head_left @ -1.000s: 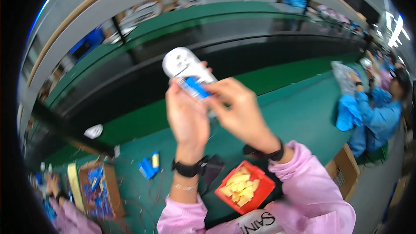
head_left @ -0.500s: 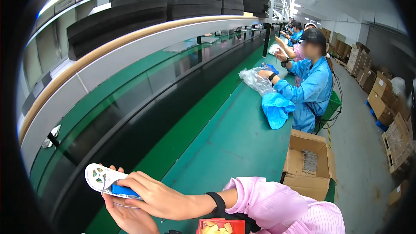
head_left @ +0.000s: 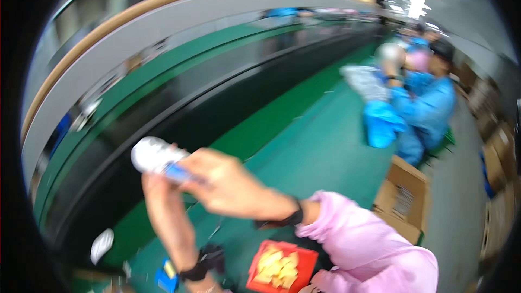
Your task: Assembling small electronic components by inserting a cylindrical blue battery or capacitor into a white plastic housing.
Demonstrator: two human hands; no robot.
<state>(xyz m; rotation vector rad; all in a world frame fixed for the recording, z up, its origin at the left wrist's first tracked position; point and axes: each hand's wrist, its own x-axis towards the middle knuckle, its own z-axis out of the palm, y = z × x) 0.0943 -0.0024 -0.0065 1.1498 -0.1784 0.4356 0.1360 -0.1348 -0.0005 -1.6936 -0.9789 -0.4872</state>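
A white housing (head_left: 153,154) with a rounded end is held up over the dark conveyor belt, blurred by motion. A blue block (head_left: 176,172) sits in its near part. My left hand (head_left: 165,201) grips the housing from below, its fingers partly hidden. From the right, my right hand (head_left: 222,179) is closed on the same housing at the blue block, thumb and fingers pressed to it. Black bands circle both wrists. Below the right forearm stands a red tray (head_left: 312,266) of yellow pieces (head_left: 278,267).
Another white oval part (head_left: 102,246) lies at the lower left, with a blue-and-yellow item (head_left: 166,276) near my left wrist. A co-worker in blue (head_left: 426,103) sits farther along the green bench (head_left: 304,152), beside a blue bag (head_left: 381,125). An open cardboard box (head_left: 388,190) stands right.
My view has swung, so the bench and co-worker sit farther right and the red tray shows more. Both hands appear higher in the picture, still on the housing; the co-worker now raises something round and white.
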